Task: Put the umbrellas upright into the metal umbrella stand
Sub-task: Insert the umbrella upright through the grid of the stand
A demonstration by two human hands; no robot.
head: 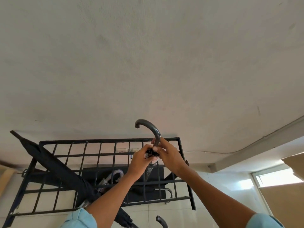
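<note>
A black metal grid umbrella stand (102, 156) fills the lower left and centre. Both hands hold a dark umbrella with a grey hooked handle (150, 127) over the stand's right side. My left hand (142, 159) is closed around the umbrella's top just under the handle. My right hand (166, 152) grips the handle's shaft. The umbrella's folded canopy (150, 170) points down through a grid cell. A long black umbrella (54, 163) lies slanted across the stand's left side. Another grey hooked handle (115, 176) shows inside the stand.
A plain wall (148, 63) rises behind the stand. A further curved handle (162, 222) pokes up at the bottom edge and a metal hook (169, 192) shows inside the stand. Pale floor tiles (213, 195) and a bright window (276, 177) lie to the right.
</note>
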